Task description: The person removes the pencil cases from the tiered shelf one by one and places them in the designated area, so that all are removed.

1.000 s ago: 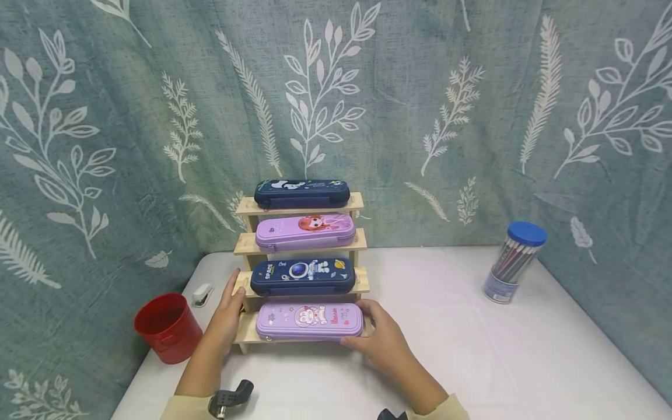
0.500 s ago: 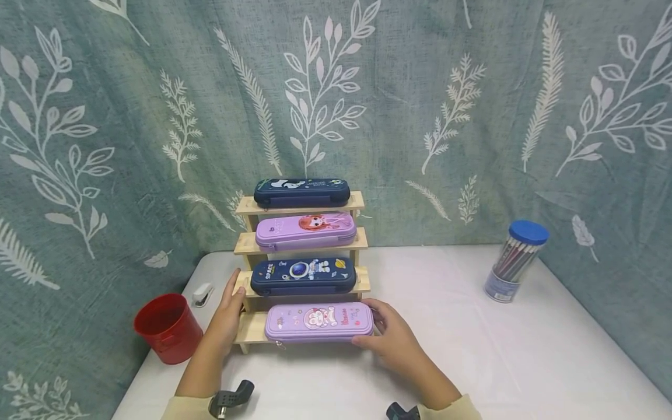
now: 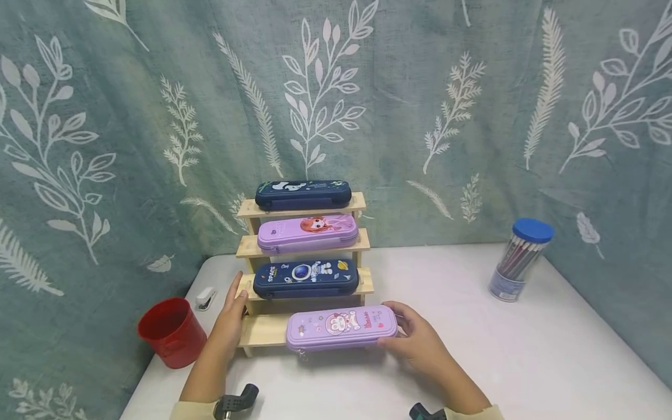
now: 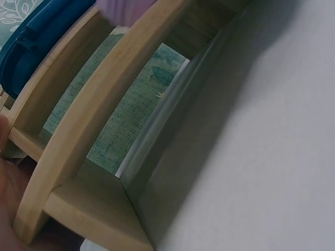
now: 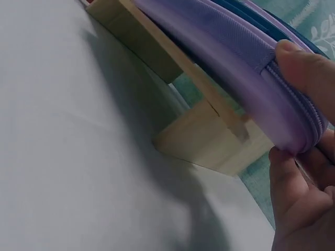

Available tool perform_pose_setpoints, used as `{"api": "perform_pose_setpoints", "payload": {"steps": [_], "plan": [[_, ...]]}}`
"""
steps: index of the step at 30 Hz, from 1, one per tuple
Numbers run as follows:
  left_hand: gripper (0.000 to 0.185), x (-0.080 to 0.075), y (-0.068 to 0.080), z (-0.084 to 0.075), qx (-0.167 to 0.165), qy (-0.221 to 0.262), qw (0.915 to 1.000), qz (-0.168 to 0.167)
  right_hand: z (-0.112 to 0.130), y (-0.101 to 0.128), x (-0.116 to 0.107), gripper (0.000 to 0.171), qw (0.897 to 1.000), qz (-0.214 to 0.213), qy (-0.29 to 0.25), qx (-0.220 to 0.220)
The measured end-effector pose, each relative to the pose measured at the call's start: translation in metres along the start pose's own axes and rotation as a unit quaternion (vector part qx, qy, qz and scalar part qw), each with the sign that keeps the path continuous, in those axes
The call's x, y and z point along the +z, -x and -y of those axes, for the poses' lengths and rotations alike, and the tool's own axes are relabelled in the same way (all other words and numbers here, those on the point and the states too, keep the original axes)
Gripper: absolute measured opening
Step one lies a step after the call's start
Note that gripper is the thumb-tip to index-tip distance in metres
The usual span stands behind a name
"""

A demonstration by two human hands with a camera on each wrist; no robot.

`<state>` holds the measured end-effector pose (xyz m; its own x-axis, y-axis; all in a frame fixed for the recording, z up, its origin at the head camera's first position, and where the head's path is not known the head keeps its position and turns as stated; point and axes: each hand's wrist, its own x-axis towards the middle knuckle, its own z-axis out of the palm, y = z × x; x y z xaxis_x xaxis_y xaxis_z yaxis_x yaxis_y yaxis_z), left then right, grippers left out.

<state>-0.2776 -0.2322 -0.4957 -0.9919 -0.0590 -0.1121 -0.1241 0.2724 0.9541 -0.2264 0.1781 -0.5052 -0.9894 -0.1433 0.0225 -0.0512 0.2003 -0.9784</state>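
A purple pencil case (image 3: 342, 329) with a cartoon rabbit is gripped at its right end by my right hand (image 3: 420, 344). In the right wrist view, the thumb (image 5: 303, 68) lies on one side of the purple case (image 5: 246, 78) and the other fingers are on its far side. The case is tilted slightly and juts right past the bottom step of the wooden tiered rack (image 3: 262, 331). My left hand (image 3: 228, 321) holds the rack's left side. A navy astronaut pencil case (image 3: 307, 279), a purple girl-print case (image 3: 308, 232) and a navy panda case (image 3: 303, 195) fill the upper steps.
Left of the rack stands a red bucket (image 3: 172, 333), with a small white stapler-like object (image 3: 205, 297) behind it. A clear tube of pencils with a blue lid (image 3: 520, 259) stands at the right on the white tabletop (image 3: 441, 291). A green leaf-print curtain (image 3: 388, 146) hangs behind.
My right hand has slid the purple rabbit case rightward along the bottom step, baring the step's left part. My left hand stays at the rack's side.
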Motion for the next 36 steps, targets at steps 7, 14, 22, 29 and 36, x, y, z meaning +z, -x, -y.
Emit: {"api": "perform_pose_setpoints", "payload": {"steps": [7,14,22,29,36], "plan": [[0.060,-0.002,0.000,0.000,-0.014,0.010,0.9998,0.007,0.005,0.008,-0.021,0.080,1.000,-0.009,0.018,-0.004],[0.060,-0.002,0.001,0.002,-0.012,0.017,0.9998,0.007,0.003,0.019,-0.044,0.079,0.999,-0.015,0.030,-0.007],[0.058,-0.003,0.000,0.000,-0.015,0.013,0.9998,0.009,-0.003,0.029,-0.077,0.079,0.999,-0.034,0.022,-0.030],[0.058,-0.003,0.000,0.000,-0.017,0.013,0.9997,0.009,-0.011,0.043,-0.104,0.072,0.998,-0.051,0.011,-0.044],[0.058,-0.002,0.000,0.000,-0.013,0.014,0.9998,0.010,-0.016,0.053,-0.129,0.070,0.996,-0.067,0.003,-0.056]]}}
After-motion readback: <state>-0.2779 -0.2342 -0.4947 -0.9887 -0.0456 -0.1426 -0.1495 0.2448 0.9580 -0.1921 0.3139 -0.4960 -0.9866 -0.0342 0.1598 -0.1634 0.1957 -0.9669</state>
